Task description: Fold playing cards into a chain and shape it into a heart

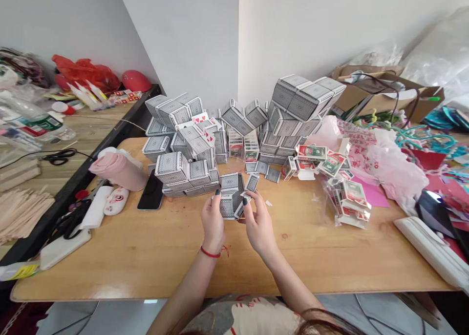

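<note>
In the middle of the table, my left hand (213,222) grips the left side of a partly built cube of folded playing cards (227,204), thumb on its near face. The cube's right side gapes. My right hand (259,225) pinches a folded playing card (252,182) at that side, patterned back showing. Just beyond stand stacked card cubes (171,168), with a few heart cards (200,118) lying face up on them. More joined cubes (304,96) rise in a taller stack at the back right. Loose folded cards (273,175) lie between the stacks.
Card boxes (353,198) and a plastic bag (388,159) lie right, with a white case (428,247) near the edge. Left are a phone (151,191), a pink roll (119,170), scissors (75,220) and a white mouse-like object (116,201). A wall stands behind.
</note>
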A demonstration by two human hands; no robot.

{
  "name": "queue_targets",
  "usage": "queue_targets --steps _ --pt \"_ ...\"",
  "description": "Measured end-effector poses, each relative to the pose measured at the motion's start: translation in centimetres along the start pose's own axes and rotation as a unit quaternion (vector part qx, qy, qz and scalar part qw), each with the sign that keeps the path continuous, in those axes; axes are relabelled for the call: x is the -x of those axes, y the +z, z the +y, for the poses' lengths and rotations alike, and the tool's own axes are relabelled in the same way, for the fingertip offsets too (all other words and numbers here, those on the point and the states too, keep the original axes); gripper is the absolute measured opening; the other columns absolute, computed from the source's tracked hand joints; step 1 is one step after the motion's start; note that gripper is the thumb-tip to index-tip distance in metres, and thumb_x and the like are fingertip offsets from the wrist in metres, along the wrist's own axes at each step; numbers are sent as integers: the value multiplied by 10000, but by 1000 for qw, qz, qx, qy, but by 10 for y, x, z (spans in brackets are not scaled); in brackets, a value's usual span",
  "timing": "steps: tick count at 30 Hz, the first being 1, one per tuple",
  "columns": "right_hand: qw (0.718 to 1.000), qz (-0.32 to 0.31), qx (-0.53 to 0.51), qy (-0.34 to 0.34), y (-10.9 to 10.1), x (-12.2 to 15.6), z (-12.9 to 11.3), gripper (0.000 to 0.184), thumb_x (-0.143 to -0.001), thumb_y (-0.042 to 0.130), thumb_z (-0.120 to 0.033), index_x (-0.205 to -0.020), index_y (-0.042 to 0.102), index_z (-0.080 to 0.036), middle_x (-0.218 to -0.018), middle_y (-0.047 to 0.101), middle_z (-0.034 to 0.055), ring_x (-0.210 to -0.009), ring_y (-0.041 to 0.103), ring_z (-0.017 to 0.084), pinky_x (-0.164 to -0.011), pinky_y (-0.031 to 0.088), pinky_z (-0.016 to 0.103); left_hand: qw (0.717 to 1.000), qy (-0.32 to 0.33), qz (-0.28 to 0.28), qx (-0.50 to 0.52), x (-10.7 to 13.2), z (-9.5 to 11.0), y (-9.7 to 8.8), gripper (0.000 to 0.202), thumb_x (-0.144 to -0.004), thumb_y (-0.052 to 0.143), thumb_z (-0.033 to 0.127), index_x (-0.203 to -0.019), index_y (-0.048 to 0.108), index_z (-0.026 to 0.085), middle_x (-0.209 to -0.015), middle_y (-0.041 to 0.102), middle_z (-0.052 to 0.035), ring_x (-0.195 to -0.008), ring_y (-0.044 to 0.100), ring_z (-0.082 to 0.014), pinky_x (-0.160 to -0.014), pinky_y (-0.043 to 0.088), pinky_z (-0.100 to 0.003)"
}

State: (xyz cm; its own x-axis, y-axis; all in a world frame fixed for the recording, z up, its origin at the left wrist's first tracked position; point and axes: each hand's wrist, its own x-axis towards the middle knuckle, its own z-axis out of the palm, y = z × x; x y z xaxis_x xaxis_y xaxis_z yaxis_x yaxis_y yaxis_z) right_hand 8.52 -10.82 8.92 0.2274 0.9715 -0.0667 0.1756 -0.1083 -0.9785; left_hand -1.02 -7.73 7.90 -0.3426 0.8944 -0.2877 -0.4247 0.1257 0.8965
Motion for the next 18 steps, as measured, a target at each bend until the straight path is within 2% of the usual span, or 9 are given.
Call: queue_targets --steps 3,9,14,18 --pt "999 -23 -4 23 0 -1 -2 404 -819 400 -446 -1160 477 -244 -1383 260 132 -477 526 62 -581 529 332 1000 -4 -2 13 0 -1 -1 205 -687 580 350 -694 584 145 -700 622 -5 -627 557 -121 -607 425 -235" --pt "999 -41 -6 19 1 -2 -4 399 -809 434 -415 -1167 503 -252 -1358 300 126 -549 571 82 -597 525 279 1000 -16 -2 9 -1 -2 -1 206 -679 582 345 -677 570 139 -661 598 5 -588 531 -104 -565 407 -217" --pt "999 -41 -5 7 1 -3 -1 374 -788 481 -390 -1138 538 -269 -1353 319 121 -547 576 84 -570 516 270 1000 -23 12 13 -2 -1 0 207 -648 600 336 -632 536 141 -605 560 25 -539 498 -87 -530 393 -205" --pt "999 -43 17 -3 0 -4 1 371 -778 502 -375 -1135 551 -287 -1350 331 113 -556 572 80 -579 510 268 1000 -23 1 -2 -3 -3 0 203 -639 604 334 -625 532 145 -594 553 32 -542 498 -88 -527 384 -203"
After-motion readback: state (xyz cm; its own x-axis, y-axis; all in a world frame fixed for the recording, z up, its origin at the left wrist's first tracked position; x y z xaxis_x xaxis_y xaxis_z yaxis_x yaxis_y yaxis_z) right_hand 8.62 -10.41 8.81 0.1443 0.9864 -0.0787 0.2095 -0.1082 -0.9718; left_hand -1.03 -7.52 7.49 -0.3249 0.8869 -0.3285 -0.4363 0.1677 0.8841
